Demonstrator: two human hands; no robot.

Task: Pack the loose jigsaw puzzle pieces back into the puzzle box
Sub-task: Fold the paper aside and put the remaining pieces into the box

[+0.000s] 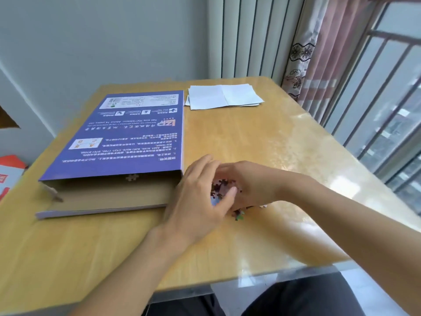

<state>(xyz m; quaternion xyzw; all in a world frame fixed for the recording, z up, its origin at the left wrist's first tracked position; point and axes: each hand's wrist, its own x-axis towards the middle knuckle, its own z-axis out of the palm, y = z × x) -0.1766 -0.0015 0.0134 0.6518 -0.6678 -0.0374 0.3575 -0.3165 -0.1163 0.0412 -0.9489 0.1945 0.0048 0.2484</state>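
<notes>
Fingers (230, 192) of both hands are cupping loose jigsaw pieces (219, 188) on the bench (262, 137).
Gathering step; next, the curled left hand (200, 197) and right hand (248, 185) should be lifting the heap into the puzzle box (118, 137).

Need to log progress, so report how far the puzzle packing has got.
Done: nothing visibly in the puzzle box yet; its near end stands open. In hand: left hand and right hand cup a clump of puzzle pieces. Left: carry them in, plus the stray pieces on the table.
</notes>
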